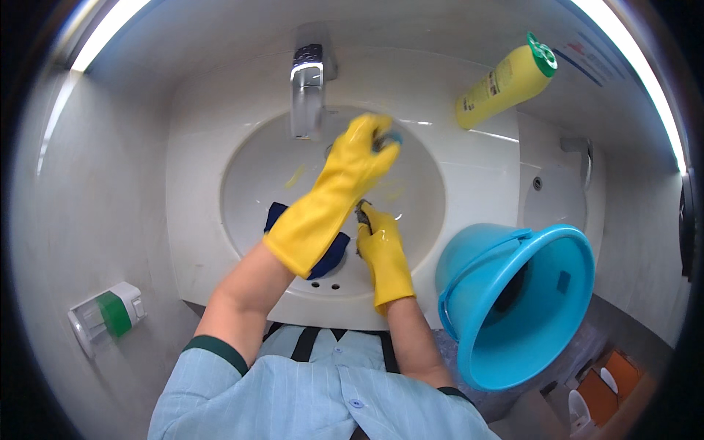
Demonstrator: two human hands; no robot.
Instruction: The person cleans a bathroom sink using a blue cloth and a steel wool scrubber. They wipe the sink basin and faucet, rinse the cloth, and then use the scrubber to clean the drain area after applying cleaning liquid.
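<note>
Both my hands wear yellow rubber gloves over a white oval sink [242,169]. My left hand [364,150] reaches toward the basin's far right side, fingers curled around a small blue-and-dark pad [387,141], blurred by motion. Closer to me, my right hand [383,238] grips a dark grey scouring pad [362,213] inside the bowl. A dark blue cloth [331,257] lies at the basin's near left, partly hidden under my left glove's cuff. Yellow streaks [295,176] mark the basin wall. Above the bowl's far side stands a chrome faucet [307,92].
On the counter's back right stands a yellow bottle [506,84] with a green cap. A tilted light-blue bucket [469,286] is at the right, beside the counter's near edge. A white-and-green dispenser [110,314] hangs on the left wall. The mirror [550,169] reflects a basin at the right.
</note>
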